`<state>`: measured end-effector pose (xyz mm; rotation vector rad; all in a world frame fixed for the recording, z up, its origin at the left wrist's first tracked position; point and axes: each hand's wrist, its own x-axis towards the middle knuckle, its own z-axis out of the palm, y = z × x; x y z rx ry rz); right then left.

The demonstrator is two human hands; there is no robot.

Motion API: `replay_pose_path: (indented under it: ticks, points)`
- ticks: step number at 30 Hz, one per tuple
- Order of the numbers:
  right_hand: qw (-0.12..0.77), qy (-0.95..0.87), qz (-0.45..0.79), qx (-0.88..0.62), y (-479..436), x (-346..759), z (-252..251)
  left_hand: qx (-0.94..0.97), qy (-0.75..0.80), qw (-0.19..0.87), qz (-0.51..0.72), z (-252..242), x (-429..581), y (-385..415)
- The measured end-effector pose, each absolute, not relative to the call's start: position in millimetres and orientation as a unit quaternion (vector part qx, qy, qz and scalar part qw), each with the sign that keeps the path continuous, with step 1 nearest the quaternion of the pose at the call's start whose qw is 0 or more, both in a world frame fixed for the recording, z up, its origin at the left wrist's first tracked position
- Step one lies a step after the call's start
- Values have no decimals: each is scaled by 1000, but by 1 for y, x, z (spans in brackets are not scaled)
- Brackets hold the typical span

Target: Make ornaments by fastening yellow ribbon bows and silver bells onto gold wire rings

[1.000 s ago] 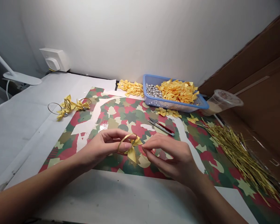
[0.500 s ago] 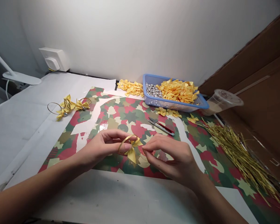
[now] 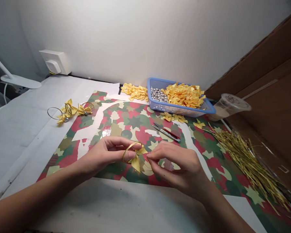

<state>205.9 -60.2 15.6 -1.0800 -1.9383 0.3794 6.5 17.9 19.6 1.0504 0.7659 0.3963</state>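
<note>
My left hand [image 3: 111,152] pinches a gold ring [image 3: 124,156] that has a yellow ribbon bow [image 3: 136,162] on its right side. Close to the bow, my right hand [image 3: 176,158] has thumb and forefinger pressed together; whatever lies between them is too small to make out. Red-handled thread snips [image 3: 167,132] lie on the patterned paper just beyond my right hand. Several finished-looking rings with yellow bows and silver bells [image 3: 71,111] rest at the far left.
A blue basket [image 3: 181,110] against the wall holds yellow bows and silver bells. Loose bows [image 3: 135,92] lie beside it. On the right are a bundle of gold-green twist ties [image 3: 249,165] and a tilted plastic cup [image 3: 229,106]. A white lamp base [image 3: 21,82] stands far left.
Both hands keep nearly the same pose, with the ring and bow barely shifted. The whole view has moved very slightly.
</note>
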Motion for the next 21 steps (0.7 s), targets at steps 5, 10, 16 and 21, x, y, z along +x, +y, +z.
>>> replay_pose_path:
  ticks: [5, 10, 16, 21]
  points:
    - [432, -778, 153, -430, -61, 205, 17, 487, 357, 776, 183, 20, 6, 18]
    - [421, -782, 152, -433, -62, 205, 19, 488, 357, 777, 176, 18, 5, 18]
    - [409, -778, 159, -450, -63, 204, 21, 480, 361, 781, 170, 17, 6, 19]
    - [407, -779, 163, -447, -63, 203, 20, 468, 362, 790, 160, 15, 6, 19]
